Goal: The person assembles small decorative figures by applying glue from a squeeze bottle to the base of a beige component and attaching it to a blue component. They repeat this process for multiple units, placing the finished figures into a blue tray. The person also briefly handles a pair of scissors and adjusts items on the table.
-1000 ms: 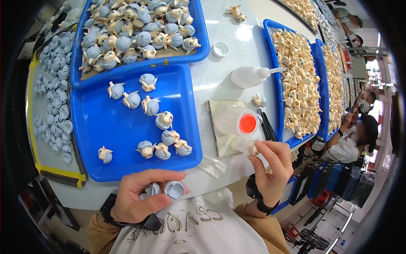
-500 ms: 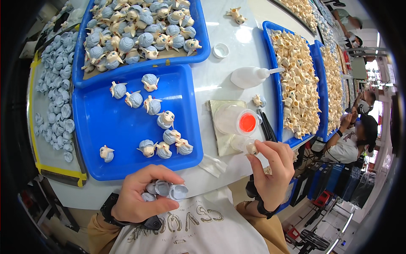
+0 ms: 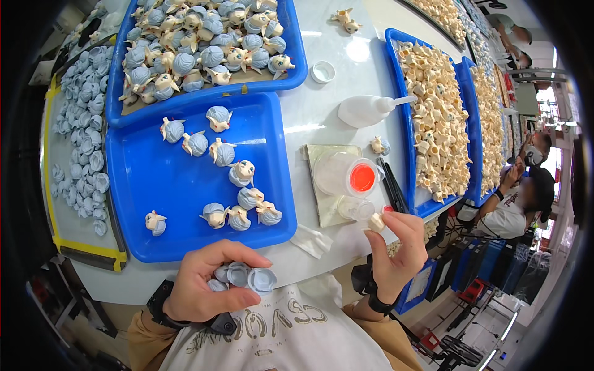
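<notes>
My left hand (image 3: 207, 281) is curled around several hollow light-blue doll hair pieces (image 3: 262, 280), their open sides partly showing, in front of my shirt. Thumb and fingers of my right hand (image 3: 401, 247) pinch a small cream doll head piece (image 3: 376, 223). That piece is close beside a small clear cup (image 3: 356, 209), and I cannot tell if they touch. Behind the cup, a larger translucent container with a red round top or content (image 3: 362, 178) stands on a pale square pad (image 3: 312, 162). Finished-looking blue-haired doll heads (image 3: 241, 173) lie in the near blue tray (image 3: 167, 210).
A fuller blue tray (image 3: 299, 68) of doll heads sits behind. Loose hair pieces (image 3: 83, 133) cover a yellow-taped board at left. At right are a blue tray of cream pieces (image 3: 433, 123), black tools (image 3: 392, 185) and a squeeze bottle (image 3: 365, 111). Two people (image 3: 516, 201) sit beyond.
My right hand has shifted slightly right, and the head piece in it has turned and moved away from the small clear cup. My left hand has hardly moved.
</notes>
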`<state>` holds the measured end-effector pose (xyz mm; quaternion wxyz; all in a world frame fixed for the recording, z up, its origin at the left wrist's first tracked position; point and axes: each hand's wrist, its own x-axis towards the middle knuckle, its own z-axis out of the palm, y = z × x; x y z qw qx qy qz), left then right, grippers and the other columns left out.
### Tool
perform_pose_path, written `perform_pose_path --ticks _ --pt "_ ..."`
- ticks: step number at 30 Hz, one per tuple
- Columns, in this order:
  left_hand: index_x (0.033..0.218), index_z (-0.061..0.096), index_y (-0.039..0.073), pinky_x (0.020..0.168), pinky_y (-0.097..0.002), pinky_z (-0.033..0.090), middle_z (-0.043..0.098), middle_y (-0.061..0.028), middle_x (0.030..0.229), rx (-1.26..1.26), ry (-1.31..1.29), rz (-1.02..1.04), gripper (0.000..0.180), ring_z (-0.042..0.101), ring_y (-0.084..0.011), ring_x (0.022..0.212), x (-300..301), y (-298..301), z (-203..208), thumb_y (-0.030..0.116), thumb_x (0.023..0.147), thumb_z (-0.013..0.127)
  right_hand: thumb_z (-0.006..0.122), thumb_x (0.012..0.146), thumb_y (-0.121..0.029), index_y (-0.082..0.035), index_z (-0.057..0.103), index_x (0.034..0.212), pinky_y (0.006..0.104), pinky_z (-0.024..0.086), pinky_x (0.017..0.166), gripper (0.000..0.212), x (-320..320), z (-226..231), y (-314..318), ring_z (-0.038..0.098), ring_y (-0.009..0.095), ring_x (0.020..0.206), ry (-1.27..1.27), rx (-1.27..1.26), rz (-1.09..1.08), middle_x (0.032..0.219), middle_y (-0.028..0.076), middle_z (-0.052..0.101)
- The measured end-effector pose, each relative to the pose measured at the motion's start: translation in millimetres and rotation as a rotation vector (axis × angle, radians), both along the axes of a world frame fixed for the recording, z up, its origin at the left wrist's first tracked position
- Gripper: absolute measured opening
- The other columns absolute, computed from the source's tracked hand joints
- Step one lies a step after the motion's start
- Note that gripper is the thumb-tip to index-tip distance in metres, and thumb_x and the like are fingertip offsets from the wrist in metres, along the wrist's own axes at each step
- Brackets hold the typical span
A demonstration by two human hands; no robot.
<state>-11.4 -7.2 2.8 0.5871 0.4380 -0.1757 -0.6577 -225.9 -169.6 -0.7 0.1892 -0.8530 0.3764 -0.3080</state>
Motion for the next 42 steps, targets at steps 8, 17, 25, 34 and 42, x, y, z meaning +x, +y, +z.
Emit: perform_pose_path --ticks 8,17,25,34,42 --pt "0.108 0.06 -0.001 0.075 -0.0204 0.044 0.062 -0.0058 0.097 -0.024 -0.141 -0.136 0.036 0.056 -0.0078 0.087 2 -6 4 0.002 0.074 0.07 0.074 0.057 -0.005 -0.002 0.064 0.092 0.0313 0.043 0.064 0.036 30 12 24 0.056 0.021 0.07 -0.408 0.321 0.571 0.089 0.009 0.064" --pt "0.115 0.055 0.0 0.073 -0.0211 0.044 0.063 -0.0059 0.095 -0.052 -0.429 -0.174 0.046 0.056 -0.0076 0.084 2 -5 1 0.005 0.073 0.072 0.073 0.061 -0.01 -0.003 0.065 0.094 0.0299 0.041 0.062 0.035 51 17 33 0.053 0.02 0.069 -0.136 0.235 0.615 0.085 0.006 0.061" --pt "0.121 0.035 -0.001 0.069 -0.0172 0.041 0.061 -0.0061 0.095 0.058 -0.212 -0.101 0.061 0.052 -0.0039 0.081 -8 2 2 0.009 0.074 0.073 0.073 0.062 -0.012 -0.001 0.064 0.093 0.0306 0.042 0.06 0.034 51 21 30 0.052 0.021 0.067 -0.144 0.293 0.662 0.083 0.007 0.06" --pt "0.115 0.038 -0.001 0.068 -0.0192 0.044 0.06 -0.008 0.094 -0.077 -0.217 -0.023 0.054 0.056 -0.0073 0.083 -15 5 2 0.01 0.076 0.072 0.075 0.065 -0.018 -0.002 0.065 0.091 0.0306 0.046 0.063 0.031 47 24 30 0.057 0.019 0.067 -0.121 0.291 0.685 0.082 0.008 0.064" --pt "0.097 0.053 -0.002 0.067 -0.0252 0.048 0.063 -0.0121 0.089 -0.148 -0.338 -0.039 0.033 0.062 -0.0141 0.081 -10 4 -1 0.01 0.074 0.074 0.074 0.062 -0.011 0.0 0.065 0.088 0.0301 0.047 0.059 0.03 47 20 35 0.055 0.022 0.066 -0.214 0.255 0.645 0.082 0.009 0.061"
